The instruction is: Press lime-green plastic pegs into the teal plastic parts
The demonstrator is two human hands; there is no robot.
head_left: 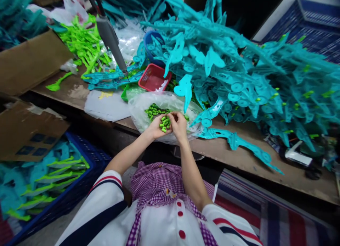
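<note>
My hands are close together over a clear plastic bag (136,115) on the surface (216,150). My left hand (156,128) is cupped palm-up, with a small heap of short green plastic cylinders (164,123) lying in it. My right hand (180,126) bends in over that heap, fingertips drawn together; I cannot tell whether they grip a piece. More such cylinders lie in the bag, just beyond my hands. Behind the bag sits a red plastic basket (152,77), and a large pile of turquoise plastic parts (235,74) rises to the right.
</note>
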